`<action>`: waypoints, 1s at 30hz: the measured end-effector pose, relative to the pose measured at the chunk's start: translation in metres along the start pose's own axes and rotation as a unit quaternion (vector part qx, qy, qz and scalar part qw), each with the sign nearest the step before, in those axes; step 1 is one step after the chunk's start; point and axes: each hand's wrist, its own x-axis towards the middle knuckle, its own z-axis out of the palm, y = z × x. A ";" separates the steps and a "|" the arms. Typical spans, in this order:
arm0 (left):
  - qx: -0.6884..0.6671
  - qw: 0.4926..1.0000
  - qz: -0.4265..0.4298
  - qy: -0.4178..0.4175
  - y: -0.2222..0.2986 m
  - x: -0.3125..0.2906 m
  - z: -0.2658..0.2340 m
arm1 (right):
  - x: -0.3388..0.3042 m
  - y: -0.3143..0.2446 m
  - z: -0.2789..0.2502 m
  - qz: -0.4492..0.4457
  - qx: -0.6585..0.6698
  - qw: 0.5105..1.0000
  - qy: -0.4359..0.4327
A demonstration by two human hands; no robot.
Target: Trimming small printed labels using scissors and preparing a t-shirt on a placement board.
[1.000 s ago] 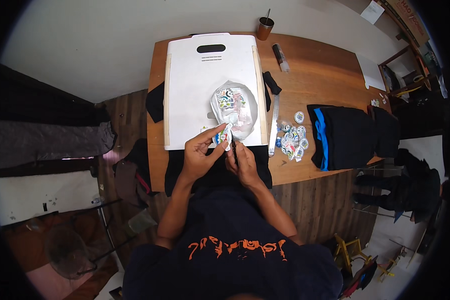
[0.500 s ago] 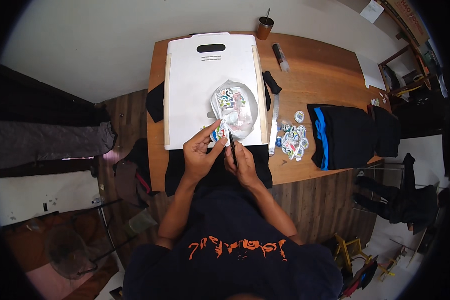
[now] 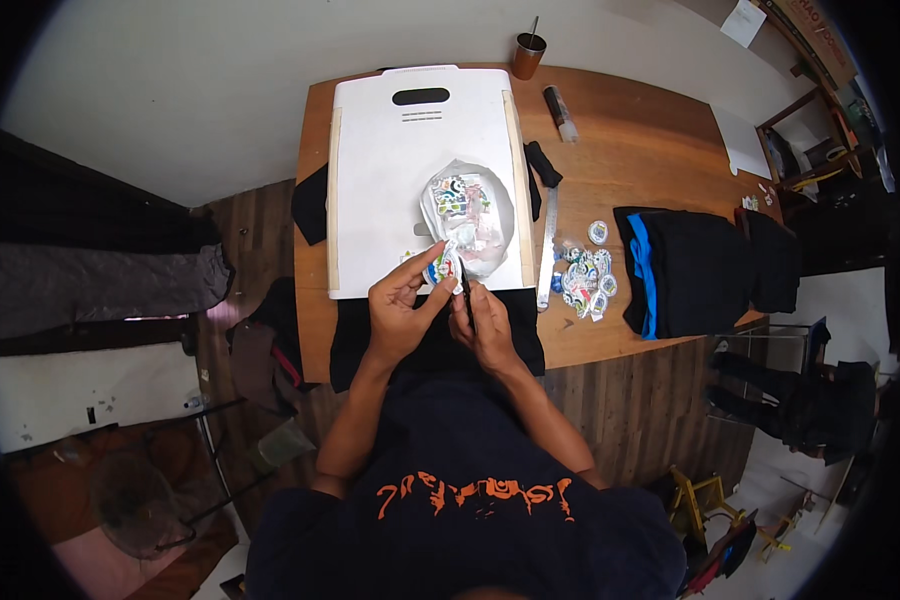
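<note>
My left hand (image 3: 400, 312) pinches a small colourful printed sticker (image 3: 440, 270) by its white edge, between thumb and fingers. Dark slim scissors (image 3: 467, 287) are gripped in my right hand (image 3: 488, 332), their blades at the right edge of the sticker; the fingers hide most of the handles. Just beyond both hands, a round white bowl-like container (image 3: 510, 222) holds printed pieces and scraps. It rests on a large white board (image 3: 380, 180) with a slot handle at its far end.
Cut-out stickers (image 3: 585, 285) lie in a pile on the wooden table (image 3: 630, 150), right of a clear ruler (image 3: 547, 250). Folded black clothes (image 3: 695, 270) with a blue piece are stacked farther right. A tube (image 3: 561, 113) and a cup (image 3: 529, 55) stand toward the back.
The sticker has tilted slightly in my left hand, and the scissors have shifted a little along its edge. Both hands stay in nearly the same place.
</note>
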 end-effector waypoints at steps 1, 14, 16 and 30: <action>-0.001 1.000 -0.002 0.004 0.001 0.000 0.000 | 0.000 0.000 0.000 0.000 0.013 1.000 -0.001; 0.008 0.999 0.033 0.027 0.004 0.004 0.003 | 0.000 0.002 -0.004 -0.012 0.076 0.997 -0.018; 0.009 0.999 0.031 0.035 0.008 0.004 0.005 | 0.000 0.000 -0.002 -0.001 0.065 0.998 -0.012; -0.013 0.998 0.042 0.050 0.008 0.002 0.006 | -0.002 -0.003 0.000 0.014 0.012 1.000 -0.022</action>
